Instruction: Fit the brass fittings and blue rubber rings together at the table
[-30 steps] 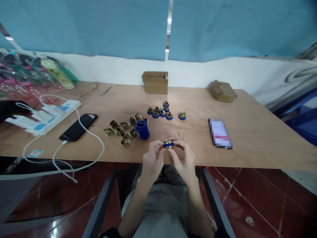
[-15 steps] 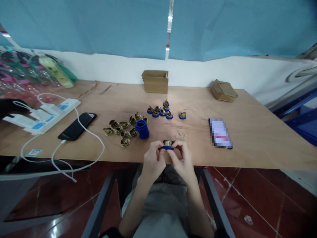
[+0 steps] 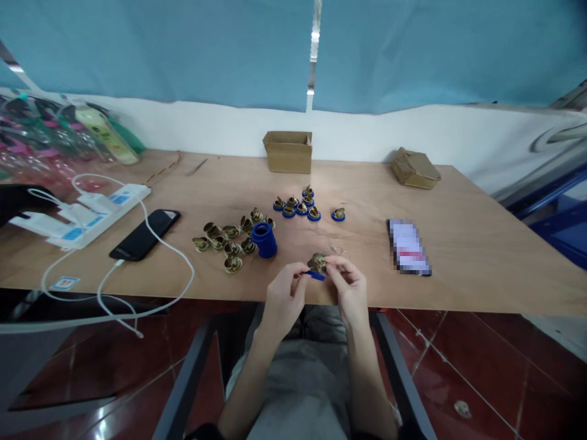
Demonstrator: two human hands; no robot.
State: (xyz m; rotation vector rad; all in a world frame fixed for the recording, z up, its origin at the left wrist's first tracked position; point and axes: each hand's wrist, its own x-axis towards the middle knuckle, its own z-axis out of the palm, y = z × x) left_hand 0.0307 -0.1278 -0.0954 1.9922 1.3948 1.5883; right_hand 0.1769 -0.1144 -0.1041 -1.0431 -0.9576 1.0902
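1. Blue ring (image 3: 315, 275) is being pinched by the left hand (image 3: 284, 292) at the table (image 3: 495, 263)'s six o'clock.
2. Brass piece (image 3: 316, 263) is being gripped, at the ring's twelve o'clock, by the right hand (image 3: 350, 286); touching or apart, I cannot tell.
3. Phone (image 3: 409, 247) is lying at that hand's two o'clock.

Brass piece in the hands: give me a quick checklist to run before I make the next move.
1. Left hand on the blue ring: ok, pinching its edge.
2. Right hand on the brass piece: ok, fingertips at its side.
3. Blue ring level: not ok, slopes down toward the right.
4. Blue ring fully seated around the brass piece: cannot tell.
5. Blue stack standing: ok.
6. Phone at right apart from the hands: ok.
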